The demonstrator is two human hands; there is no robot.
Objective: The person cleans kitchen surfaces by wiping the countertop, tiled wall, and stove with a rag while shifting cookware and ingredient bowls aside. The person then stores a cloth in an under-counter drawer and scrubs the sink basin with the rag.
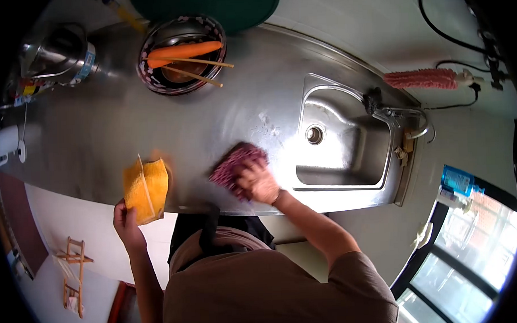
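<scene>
Brown shirt [280,292] is closest to the lens, filling the bottom middle of the frame, with an arm reaching up on each side. Left hand [128,226], lower left of centre, has a yellow cloth [145,191] pinched by its bottom left corner, thumb on the near face and the rest of the fingers mostly hidden behind it. That cloth is up at the front edge of the steel counter [200,121]; can't tell if it's touching the metal. Right hand [259,181] is palm down around the middle of the frame, fingers loosely spread over a shaggy purple cloth [227,168] lying on the counter. It's a bit blurry, so I can't tell whether the fingers are actually gripping it or just resting on top. Just right of that is the sink [354,141], with the tap [422,130] at its right end and a fuzzy pink duster [421,79] by the wall, upper right. Up top, left of centre, there's a dark patterned bowl [144,80] with a fat carrot [192,50] in it and two chopsticks [210,82] sticking out to the right. Shiny metal pot [41,58] upper left, blue bottle [457,180] over by the window [472,256], lower right.
</scene>
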